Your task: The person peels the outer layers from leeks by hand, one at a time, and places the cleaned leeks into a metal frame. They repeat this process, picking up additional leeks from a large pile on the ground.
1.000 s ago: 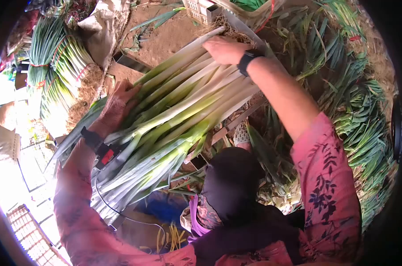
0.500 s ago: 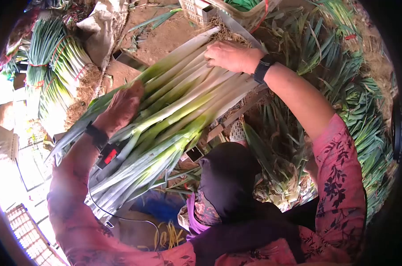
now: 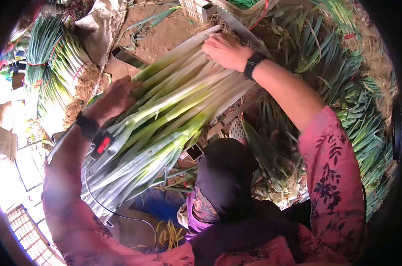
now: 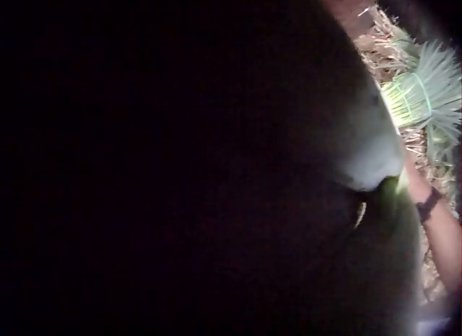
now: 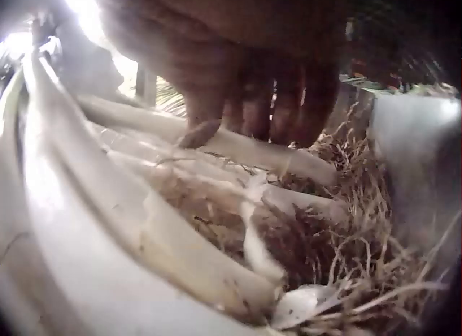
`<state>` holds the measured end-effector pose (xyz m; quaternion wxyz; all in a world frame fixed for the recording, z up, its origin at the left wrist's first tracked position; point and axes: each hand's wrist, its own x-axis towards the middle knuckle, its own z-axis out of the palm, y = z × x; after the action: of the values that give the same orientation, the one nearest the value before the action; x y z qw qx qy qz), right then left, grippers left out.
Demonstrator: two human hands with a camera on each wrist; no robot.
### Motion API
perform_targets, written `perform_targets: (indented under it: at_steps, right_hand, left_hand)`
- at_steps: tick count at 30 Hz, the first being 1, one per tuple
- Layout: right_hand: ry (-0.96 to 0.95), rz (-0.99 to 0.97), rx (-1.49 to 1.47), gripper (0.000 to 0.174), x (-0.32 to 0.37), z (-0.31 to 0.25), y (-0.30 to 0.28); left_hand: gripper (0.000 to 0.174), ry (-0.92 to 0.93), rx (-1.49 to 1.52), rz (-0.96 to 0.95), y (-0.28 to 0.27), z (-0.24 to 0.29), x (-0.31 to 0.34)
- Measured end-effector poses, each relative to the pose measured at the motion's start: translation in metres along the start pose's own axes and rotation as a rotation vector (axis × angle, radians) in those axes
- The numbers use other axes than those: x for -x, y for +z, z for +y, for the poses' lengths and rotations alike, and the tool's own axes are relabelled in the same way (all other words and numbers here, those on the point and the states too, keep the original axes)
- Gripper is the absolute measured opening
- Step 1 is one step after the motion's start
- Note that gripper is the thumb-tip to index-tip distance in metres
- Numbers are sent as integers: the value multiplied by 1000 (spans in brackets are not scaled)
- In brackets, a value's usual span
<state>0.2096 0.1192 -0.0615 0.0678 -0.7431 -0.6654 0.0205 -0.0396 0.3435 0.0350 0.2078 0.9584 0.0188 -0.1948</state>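
A thick layer of long leeks [image 3: 183, 104] lies slantwise before the person, white root ends at the upper right, green leaves at the lower left. The right hand [image 3: 227, 51] is at the root end of the far edge. In the right wrist view its thumb and fingers [image 5: 285, 112] pinch a white leek stalk [image 5: 267, 152] beside the brown roots [image 5: 354, 227]. The left hand [image 3: 114, 99] rests at the far edge, where the stalks turn green. How its fingers lie I cannot tell; the left wrist view is mostly dark.
A metal plate [image 3: 241, 25] stands behind the roots. Tied leek bunches [image 3: 56, 62] lie at the upper left. Loose leeks and leaves [image 3: 358, 115] heap up on the right. Close by in front is another person in a dark head covering [image 3: 225, 177]. A crate [image 3: 194, 9] stands at the top.
The left hand moved over the leeks, then back toward their far edge. The right hand shifted slightly right, then back left along the root end. The leek layer stays in place.
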Motion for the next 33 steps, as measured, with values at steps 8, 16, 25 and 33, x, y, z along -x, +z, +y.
perform_targets:
  at_steps: [8, 16, 25, 33]
  right_hand:
    - [-80, -125, 64, 10, -13, -16, -27]
    - [-108, 101, 205, 14, -1, -16, 24]
    - [257, 261, -385, 2, -22, -30, 46]
    - [194, 412, -446, 17, 90, -62, -58]
  left_hand:
    - [52, 6, -136, 101, 31, 38, 3]
    - [68, 286, -445, -4, 47, 21, -28]
    - [70, 170, -379, -74, 51, 24, -39]
    - [71, 185, -223, -107, 51, 18, -47]
